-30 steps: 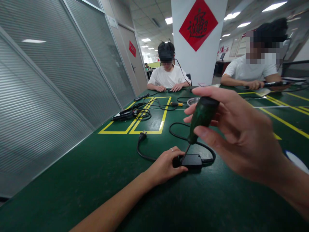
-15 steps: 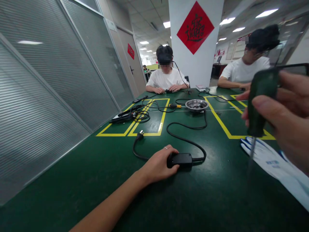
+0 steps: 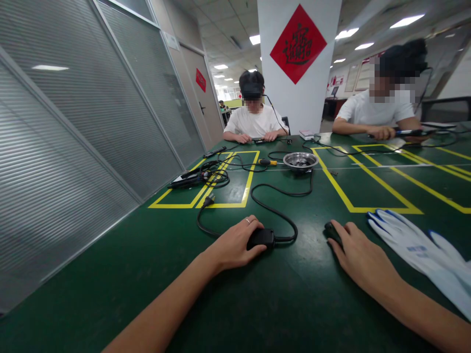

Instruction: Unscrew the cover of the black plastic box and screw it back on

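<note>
My left hand is closed around a black in-line box lying on the green table. A black power cord runs out of the box's right end and curves back towards the metal bowl. Beyond my left hand lies the cord's plug, prongs pointing away. My right hand rests low over the table, fingers wrapped about a screwdriver with a dark green handle. Its handle end points away to the left, while the shaft is hidden beneath the hand.
White work gloves with blue cuffs lie at the right. Farther back are a steel bowl with small parts, a yellow-handled screwdriver and bundled cables. Two people sit across the table. A glass partition borders the left.
My right hand has come down and left from its raised place, lowering the screwdriver to the table. The box has shifted slightly left with my left hand. The person at right now holds a long dark object.
</note>
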`<state>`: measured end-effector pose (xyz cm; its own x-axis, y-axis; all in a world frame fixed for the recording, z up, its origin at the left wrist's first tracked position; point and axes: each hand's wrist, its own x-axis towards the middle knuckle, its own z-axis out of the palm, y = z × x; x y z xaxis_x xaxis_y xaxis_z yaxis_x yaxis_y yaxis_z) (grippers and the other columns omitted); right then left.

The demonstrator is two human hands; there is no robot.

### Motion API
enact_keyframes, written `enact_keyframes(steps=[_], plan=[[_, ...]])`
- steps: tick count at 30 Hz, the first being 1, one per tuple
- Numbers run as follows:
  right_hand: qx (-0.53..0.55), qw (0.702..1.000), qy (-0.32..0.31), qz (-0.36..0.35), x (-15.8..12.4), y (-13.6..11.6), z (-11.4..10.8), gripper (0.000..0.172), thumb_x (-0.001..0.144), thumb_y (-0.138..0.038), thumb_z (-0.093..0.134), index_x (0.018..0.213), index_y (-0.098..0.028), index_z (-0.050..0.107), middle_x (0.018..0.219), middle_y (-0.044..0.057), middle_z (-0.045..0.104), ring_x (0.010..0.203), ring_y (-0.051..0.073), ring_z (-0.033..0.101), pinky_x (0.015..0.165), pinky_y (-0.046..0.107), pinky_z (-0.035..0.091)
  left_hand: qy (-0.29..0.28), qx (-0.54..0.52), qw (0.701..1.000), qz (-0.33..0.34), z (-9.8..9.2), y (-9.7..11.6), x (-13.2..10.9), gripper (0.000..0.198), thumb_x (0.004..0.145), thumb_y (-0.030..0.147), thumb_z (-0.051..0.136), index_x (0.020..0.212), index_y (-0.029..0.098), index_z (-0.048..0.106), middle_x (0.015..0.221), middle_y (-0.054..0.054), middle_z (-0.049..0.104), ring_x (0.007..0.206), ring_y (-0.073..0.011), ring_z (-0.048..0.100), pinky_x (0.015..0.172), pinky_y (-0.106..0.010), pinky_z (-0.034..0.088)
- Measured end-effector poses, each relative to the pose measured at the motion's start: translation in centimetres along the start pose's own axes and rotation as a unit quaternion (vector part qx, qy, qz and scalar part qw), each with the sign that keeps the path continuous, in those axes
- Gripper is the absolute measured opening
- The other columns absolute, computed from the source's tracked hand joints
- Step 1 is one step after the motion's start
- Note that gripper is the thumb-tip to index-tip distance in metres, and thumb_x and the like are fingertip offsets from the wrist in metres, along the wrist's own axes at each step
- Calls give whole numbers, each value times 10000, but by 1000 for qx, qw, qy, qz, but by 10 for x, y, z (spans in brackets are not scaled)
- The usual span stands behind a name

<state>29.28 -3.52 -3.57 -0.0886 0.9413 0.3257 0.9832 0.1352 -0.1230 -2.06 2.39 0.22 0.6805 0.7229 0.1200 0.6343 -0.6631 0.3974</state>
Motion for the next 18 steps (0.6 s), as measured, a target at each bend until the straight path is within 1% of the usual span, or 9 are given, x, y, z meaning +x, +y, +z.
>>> enact_keyframes(steps=[3, 4, 6, 7, 9, 11, 13, 15, 18], plan=[[-18, 999, 22, -32, 3, -12, -7, 538, 894, -453, 406, 1238, -60, 538, 1113, 232, 569, 964, 329, 581, 772, 514, 502, -2, 1, 1000, 2, -2, 1, -1, 325, 826, 331, 609, 1101, 185, 512, 1098, -86, 515, 1000, -261, 520, 915, -411, 431], [-15, 998, 24, -53, 5, -20, -10, 523, 897, -443, 410, 1238, -69, 540, 1160, 229, 555, 1015, 333, 560, 818, 527, 486, -4, -4, 1000, 0, -2, 1, -1, 314, 824, 323, 606, 1090, 186, 509, 1087, -82, 516, 988, -257, 520, 906, -407, 432], [4, 994, 16, -106, 9, -39, -13, 456, 907, -406, 419, 1244, -126, 546, 1185, 170, 566, 1043, 285, 549, 865, 482, 483, -7, -15, 1000, -4, -2, 2, -1, 297, 834, 315, 593, 1085, 188, 500, 1065, -74, 523, 961, -246, 523, 878, -393, 443], [16, 991, 10, -132, 12, -50, -13, 428, 908, -392, 429, 1244, -156, 548, 1164, 136, 583, 1025, 252, 556, 862, 444, 493, -8, -19, 1000, -6, -1, 2, -1, 290, 843, 314, 583, 1090, 189, 495, 1057, -70, 527, 949, -241, 526, 864, -386, 448], [37, 985, 3, -171, 18, -68, -7, 419, 903, -374, 455, 1256, -163, 538, 1119, 115, 605, 981, 219, 564, 823, 396, 510, -10, -29, 999, -9, -1, 2, -1, 289, 857, 318, 572, 1102, 191, 488, 1055, -68, 535, 944, -237, 530, 845, -374, 454], [51, 978, 0, -202, 24, -79, 4, 330, 899, -293, 469, 1187, -185, 590, 1035, 91, 625, 938, 200, 565, 793, 369, 509, -13, -39, 999, -11, -1, 1, -1, 290, 863, 327, 575, 1106, 193, 489, 1057, -68, 545, 944, -234, 535, 833, -364, 456], [59, 973, -5, -222, 29, -83, 16, 276, 890, -188, 457, 1094, -217, 641, 950, 67, 628, 899, 184, 560, 772, 349, 498, -17, -47, 999, -12, -2, 0, -1, 279, 868, 331, 578, 1098, 195, 497, 1043, -62, 556, 937, -228, 544, 825, -354, 458], [60, 972, -9, -229, 33, -84, 24, 303, 879, -128, 438, 1065, -233, 653, 913, 59, 622, 880, 177, 555, 755, 339, 488, -20, -53, 998, -14, -3, -1, -1, 273, 870, 333, 583, 1094, 198, 504, 1033, -57, 565, 929, -222, 551, 821, -349, 458], [49, 973, -23, -226, 35, -85, 21, 312, 887, -137, 428, 1076, -253, 649, 922, 52, 619, 877, 168, 558, 749, 321, 485, -23, -56, 998, -19, -4, -3, -1, 314, 847, 344, 620, 1101, 197, 508, 1043, -61, 568, 926, -226, 557, 816, -350, 463]])
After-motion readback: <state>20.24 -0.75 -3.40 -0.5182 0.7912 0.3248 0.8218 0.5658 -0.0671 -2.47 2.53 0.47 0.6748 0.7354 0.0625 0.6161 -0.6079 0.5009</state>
